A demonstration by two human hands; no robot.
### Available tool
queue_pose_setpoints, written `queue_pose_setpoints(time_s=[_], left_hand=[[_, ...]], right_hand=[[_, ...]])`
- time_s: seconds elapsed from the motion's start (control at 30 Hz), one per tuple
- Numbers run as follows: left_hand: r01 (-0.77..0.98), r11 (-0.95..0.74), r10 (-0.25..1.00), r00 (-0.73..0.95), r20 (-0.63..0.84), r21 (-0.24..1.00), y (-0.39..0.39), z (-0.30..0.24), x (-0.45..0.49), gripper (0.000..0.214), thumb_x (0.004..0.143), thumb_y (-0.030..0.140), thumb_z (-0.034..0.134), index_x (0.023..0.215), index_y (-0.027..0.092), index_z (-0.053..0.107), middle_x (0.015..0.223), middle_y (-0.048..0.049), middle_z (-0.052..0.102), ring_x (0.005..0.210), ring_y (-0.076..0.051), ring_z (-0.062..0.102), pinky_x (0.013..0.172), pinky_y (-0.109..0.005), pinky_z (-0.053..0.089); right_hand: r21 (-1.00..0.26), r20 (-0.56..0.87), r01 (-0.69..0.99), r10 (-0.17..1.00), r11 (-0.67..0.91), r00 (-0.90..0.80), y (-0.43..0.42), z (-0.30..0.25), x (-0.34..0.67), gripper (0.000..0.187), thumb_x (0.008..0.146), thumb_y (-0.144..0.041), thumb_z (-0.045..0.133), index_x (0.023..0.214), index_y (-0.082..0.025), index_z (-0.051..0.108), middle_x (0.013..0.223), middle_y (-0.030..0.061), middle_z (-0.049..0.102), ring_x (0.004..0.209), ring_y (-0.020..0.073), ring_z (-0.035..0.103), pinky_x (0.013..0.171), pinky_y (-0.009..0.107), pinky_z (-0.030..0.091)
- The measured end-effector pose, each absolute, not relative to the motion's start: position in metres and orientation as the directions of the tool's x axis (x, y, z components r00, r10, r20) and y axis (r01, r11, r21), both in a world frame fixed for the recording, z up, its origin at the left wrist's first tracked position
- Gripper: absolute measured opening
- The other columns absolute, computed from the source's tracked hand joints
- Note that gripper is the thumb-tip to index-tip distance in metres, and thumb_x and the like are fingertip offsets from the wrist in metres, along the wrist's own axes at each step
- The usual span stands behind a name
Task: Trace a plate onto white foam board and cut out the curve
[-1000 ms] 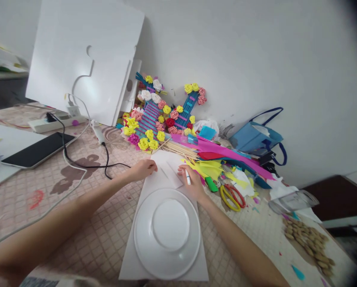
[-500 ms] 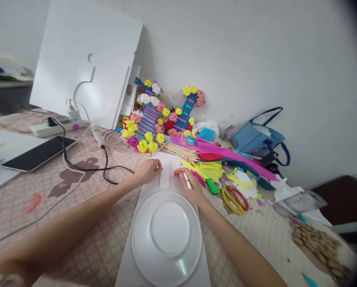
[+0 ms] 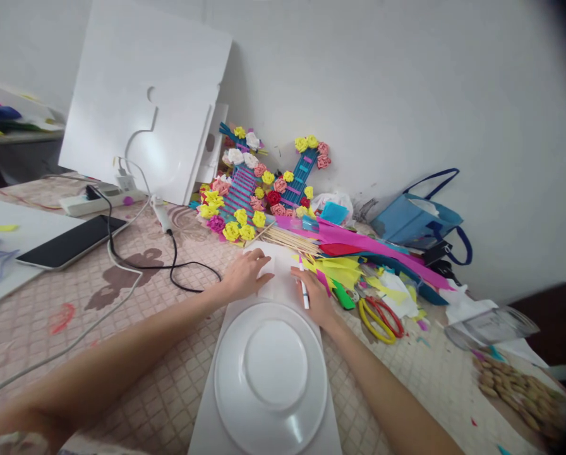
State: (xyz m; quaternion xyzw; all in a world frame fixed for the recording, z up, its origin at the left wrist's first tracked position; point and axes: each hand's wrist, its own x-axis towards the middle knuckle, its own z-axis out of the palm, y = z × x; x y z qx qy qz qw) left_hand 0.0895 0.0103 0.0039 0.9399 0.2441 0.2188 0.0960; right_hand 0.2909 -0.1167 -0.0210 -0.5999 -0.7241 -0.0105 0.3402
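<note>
Left hand (image 3: 247, 276) lay flat, fingers spread, on white paper (image 3: 281, 273); right hand (image 3: 317, 297) closed around white pen (image 3: 304, 289), just beyond upturned plate (image 3: 270, 379).

Table (image 3: 145, 379) is wearing a pinkish checked cloth, stained in places. A white sheet (image 3: 207, 436) is lying flat at the near middle. To the left, a power strip (image 3: 93, 201) is sitting near the wall, with a black cable (image 3: 174, 259) and a white cable (image 3: 60, 351) trailing across the cloth. A dark tablet (image 3: 69, 242) is resting beside a white board (image 3: 8, 253) (edges overlapping, hard to tell). Paper flowers (image 3: 238, 218), wooden sticks (image 3: 287, 240) and coloured paper strips (image 3: 359, 243) are piling up at the back. Scissors (image 3: 380, 316), a blue bag (image 3: 415, 221), a clear container (image 3: 491, 325) and scattered seeds (image 3: 520, 385) are occupying the right side.
</note>
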Motion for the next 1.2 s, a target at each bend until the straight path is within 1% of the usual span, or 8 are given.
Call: queue_pose_setpoints(time_s=[0.07, 0.17, 0.33, 0.6, 0.8, 0.97, 1.2], left_hand=[[0.398, -0.879, 0.471, 0.812, 0.344, 0.264, 0.008, 0.002, 0.090, 0.031, 0.089, 0.033, 0.054, 0.114, 0.017, 0.060, 0.123, -0.0120, 0.056, 0.104, -0.026, 0.059, 0.092, -0.040, 0.045], [0.375, -0.895, 0.435, 0.850, 0.297, 0.241, 0.007, -0.002, 0.090, 0.024, 0.089, 0.027, 0.055, 0.110, 0.018, 0.061, 0.125, -0.0095, 0.057, 0.102, -0.024, 0.061, 0.090, -0.036, 0.047], [0.392, -0.889, 0.447, 0.855, 0.263, 0.236, 0.007, -0.005, 0.084, 0.025, 0.091, 0.025, 0.051, 0.114, 0.018, 0.059, 0.129, -0.0096, 0.055, 0.105, -0.024, 0.061, 0.090, -0.036, 0.048], [0.412, -0.867, 0.483, 0.832, 0.274, 0.280, 0.002, -0.006, 0.075, 0.027, 0.093, 0.026, 0.046, 0.116, 0.018, 0.058, 0.129, -0.0111, 0.054, 0.107, -0.025, 0.060, 0.093, -0.039, 0.047], [0.400, -0.865, 0.483, 0.826, 0.289, 0.303, 0.004, -0.009, 0.074, 0.028, 0.093, 0.027, 0.046, 0.117, 0.019, 0.058, 0.130, -0.0099, 0.053, 0.109, -0.024, 0.058, 0.095, -0.039, 0.045], [0.404, -0.860, 0.492, 0.820, 0.293, 0.312, 0.003, -0.010, 0.071, 0.028, 0.093, 0.027, 0.046, 0.116, 0.017, 0.059, 0.130, -0.0120, 0.053, 0.109, -0.027, 0.058, 0.094, -0.043, 0.046], [0.405, -0.853, 0.500, 0.815, 0.294, 0.328, 0.006, -0.014, 0.066, 0.030, 0.094, 0.028, 0.044, 0.118, 0.018, 0.058, 0.134, -0.0120, 0.050, 0.112, -0.027, 0.057, 0.097, -0.043, 0.044]], right_hand=[[-0.399, 0.506, 0.864, 0.859, 0.308, -0.072, -0.117, -0.022, 0.287, 0.038, 0.089, -0.013, 0.040, 0.124, -0.021, 0.053, 0.123, 0.0110, 0.060, 0.115, 0.0241, 0.056, 0.097, 0.045, 0.045], [-0.422, 0.501, 0.852, 0.863, 0.311, -0.066, -0.117, -0.025, 0.287, 0.035, 0.090, -0.014, 0.040, 0.121, -0.021, 0.054, 0.120, 0.0106, 0.061, 0.112, 0.0237, 0.058, 0.095, 0.044, 0.047], [-0.449, 0.483, 0.842, 0.874, 0.299, -0.052, -0.116, -0.026, 0.289, 0.030, 0.091, -0.017, 0.042, 0.117, -0.020, 0.057, 0.116, 0.0103, 0.063, 0.109, 0.0232, 0.060, 0.094, 0.042, 0.048], [-0.445, 0.495, 0.842, 0.867, 0.306, -0.053, -0.117, -0.025, 0.289, 0.030, 0.090, -0.017, 0.043, 0.116, -0.021, 0.058, 0.115, 0.0101, 0.064, 0.108, 0.0227, 0.060, 0.094, 0.042, 0.048], [-0.442, 0.485, 0.847, 0.873, 0.294, -0.050, -0.117, -0.025, 0.290, 0.032, 0.090, -0.018, 0.043, 0.119, -0.023, 0.058, 0.115, 0.0090, 0.064, 0.108, 0.0224, 0.060, 0.094, 0.042, 0.047], [-0.438, 0.493, 0.848, 0.869, 0.298, -0.050, -0.116, -0.027, 0.290, 0.031, 0.090, -0.018, 0.043, 0.118, -0.023, 0.058, 0.116, 0.0089, 0.064, 0.108, 0.0223, 0.060, 0.094, 0.042, 0.047], [-0.445, 0.498, 0.844, 0.866, 0.300, -0.045, -0.116, -0.028, 0.290, 0.031, 0.089, -0.018, 0.045, 0.116, -0.023, 0.059, 0.116, 0.0089, 0.064, 0.108, 0.0228, 0.060, 0.094, 0.043, 0.048]])
